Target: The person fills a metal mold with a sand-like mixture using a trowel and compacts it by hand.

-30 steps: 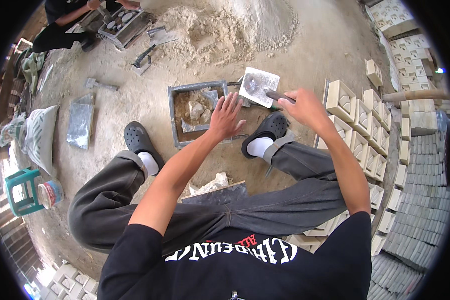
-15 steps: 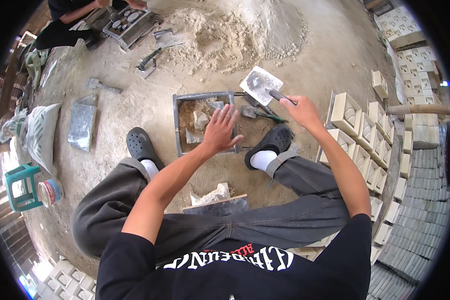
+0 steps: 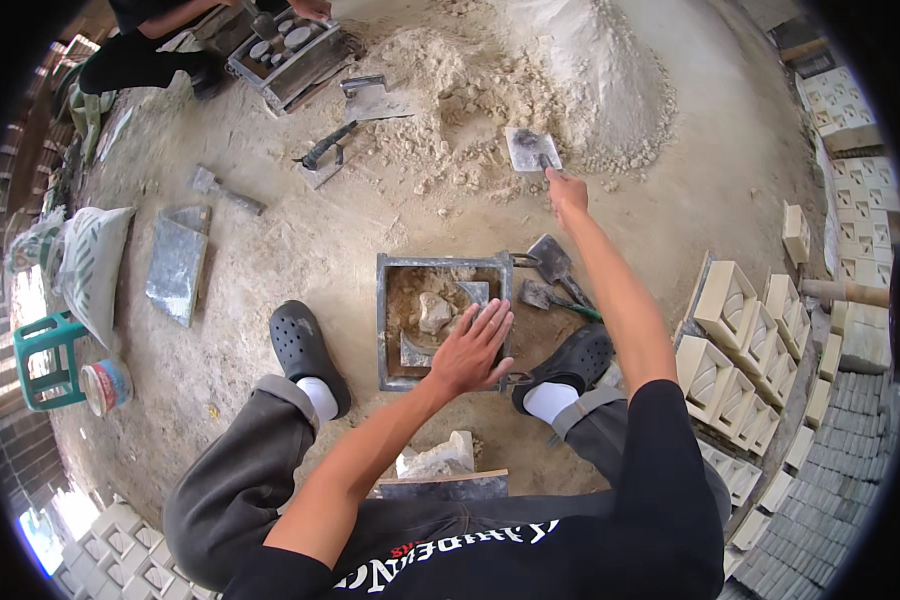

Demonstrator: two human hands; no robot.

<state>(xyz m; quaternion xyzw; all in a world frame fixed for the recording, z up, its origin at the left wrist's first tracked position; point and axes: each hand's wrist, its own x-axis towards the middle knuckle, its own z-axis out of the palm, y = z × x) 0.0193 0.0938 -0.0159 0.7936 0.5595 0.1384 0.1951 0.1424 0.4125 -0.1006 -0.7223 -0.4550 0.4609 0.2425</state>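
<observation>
A grey metal mould box (image 3: 381, 318) lies on the ground between my feet. Inside it are a pale lump (image 3: 434, 313), loose tan powder and grey metal corner pieces (image 3: 416, 352). My left hand (image 3: 473, 347), fingers outstretched and holding nothing, is over the box's right side; whether it touches is unclear. With my right arm reaching forward, my right hand (image 3: 567, 192) grips the handle of a square-bladed trowel (image 3: 531, 149). The blade is at the near edge of a heap of pale powder (image 3: 590, 85). Two small hand tools, a trowel (image 3: 549, 258) and a brush-like one (image 3: 537, 294), lie right of the box.
Moulded cream blocks (image 3: 727, 300) are stacked at right. A hammer (image 3: 227, 190), metal plate (image 3: 178, 262) and handled scraper (image 3: 325, 150) lie left. Behind them, a co-worker's hand (image 3: 310, 9) is at another mould (image 3: 285, 65). A green stool (image 3: 48, 360) stands far left.
My right hand has carried the trowel forward, away from the mould box to the powder heap. My left hand remains spread over the box. The whole view has shifted.
</observation>
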